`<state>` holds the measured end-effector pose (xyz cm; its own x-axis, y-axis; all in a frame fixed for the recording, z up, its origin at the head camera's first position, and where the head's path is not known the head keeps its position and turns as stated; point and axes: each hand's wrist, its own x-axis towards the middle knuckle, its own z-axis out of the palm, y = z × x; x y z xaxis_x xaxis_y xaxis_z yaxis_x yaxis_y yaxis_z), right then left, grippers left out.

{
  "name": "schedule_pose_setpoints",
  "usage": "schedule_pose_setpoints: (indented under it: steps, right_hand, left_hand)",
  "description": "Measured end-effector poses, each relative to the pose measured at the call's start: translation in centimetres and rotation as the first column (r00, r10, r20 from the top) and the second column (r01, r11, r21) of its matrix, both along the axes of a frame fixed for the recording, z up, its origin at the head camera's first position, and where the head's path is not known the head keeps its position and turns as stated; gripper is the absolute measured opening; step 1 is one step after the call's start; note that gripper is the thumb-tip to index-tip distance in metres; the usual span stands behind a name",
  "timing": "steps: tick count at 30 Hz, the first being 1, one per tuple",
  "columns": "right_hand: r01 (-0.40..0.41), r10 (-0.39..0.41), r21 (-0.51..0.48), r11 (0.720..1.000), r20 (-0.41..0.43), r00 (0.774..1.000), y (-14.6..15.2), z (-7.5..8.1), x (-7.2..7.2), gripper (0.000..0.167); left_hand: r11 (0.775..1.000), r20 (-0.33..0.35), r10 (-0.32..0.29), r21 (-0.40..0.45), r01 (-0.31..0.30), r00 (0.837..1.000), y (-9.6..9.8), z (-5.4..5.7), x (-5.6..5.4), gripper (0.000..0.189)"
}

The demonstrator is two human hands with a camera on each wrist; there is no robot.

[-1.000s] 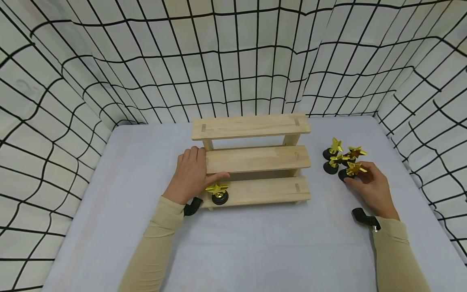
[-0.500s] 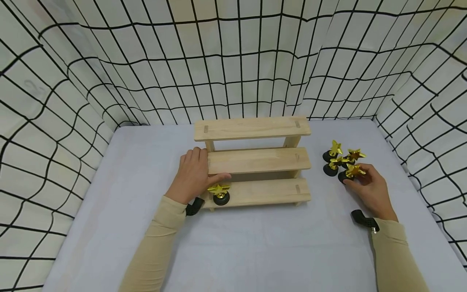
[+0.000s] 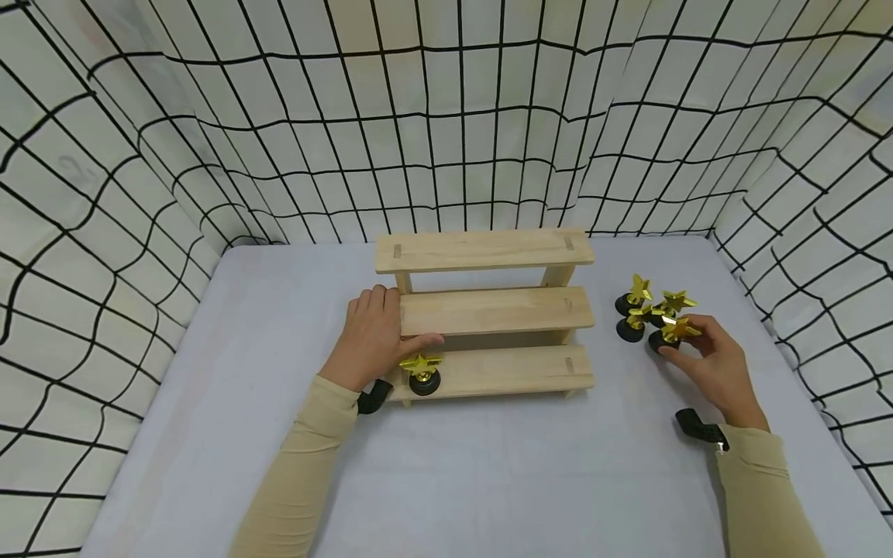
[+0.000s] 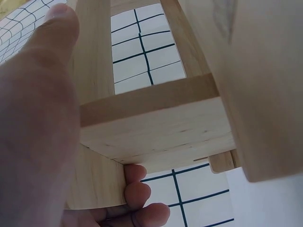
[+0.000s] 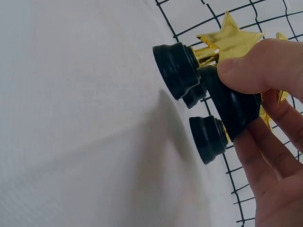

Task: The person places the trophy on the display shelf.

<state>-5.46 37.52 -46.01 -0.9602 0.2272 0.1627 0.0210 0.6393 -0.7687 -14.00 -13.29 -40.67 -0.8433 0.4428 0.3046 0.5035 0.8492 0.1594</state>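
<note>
A three-tier wooden display stand stands on the white table. My left hand grips its left end at the middle tier; in the left wrist view the fingertips curl round the upright. On the bottom tier, right by that thumb, sits a small gold star trophy with a round black base. Over on the right, my right hand pinches another star trophy by its black base, thumb on one side and fingers on the other. Three more trophies stand close beside it.
White-clothed table spreads around the stand. Black wire grid panels rise along the back and both sides. A black camera mount is strapped to the right wrist, and another to the left.
The whole head view has shifted slightly, with the scene sitting a little lower. Both hands keep their places on the stand and the trophy.
</note>
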Motion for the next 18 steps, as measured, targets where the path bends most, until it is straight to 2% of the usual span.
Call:
schedule_pose_setpoints:
  steps: [4, 6, 8, 14, 18]
  right_hand:
    - [-0.019, 0.019, 0.001, 1.0, 0.009, 1.0, -0.3, 0.3, 0.3, 0.056]
    - [-0.027, 0.027, 0.006, 1.0, 0.003, 1.0, -0.4, 0.4, 0.4, 0.056]
    - [-0.036, 0.036, 0.007, 0.999, -0.004, 0.999, -0.5, 0.5, 0.5, 0.057]
    - [-0.08, 0.08, -0.008, 0.997, -0.015, 0.997, -1.1, 0.8, 0.7, 0.056]
    - [-0.107, 0.106, -0.015, 0.994, -0.047, 0.993, -1.7, 1.1, 0.8, 0.056]
  left_hand:
    - [1.0, 0.018, 0.004, 0.0, -0.004, 1.0, 0.1, -0.1, 0.1, 0.086]
    - [1.0, 0.03, 0.008, 0.002, -0.008, 1.0, 0.1, -0.2, 0.1, 0.084]
    - [1.0, 0.035, 0.007, 0.008, -0.007, 0.999, 0.1, -0.2, 0.1, 0.085]
    - [1.0, 0.022, 0.001, -0.002, -0.001, 1.0, 0.0, 0.0, 0.1, 0.105]
    - [1.0, 0.024, 0.002, -0.001, -0.002, 1.0, 0.0, 0.2, 0.1, 0.096]
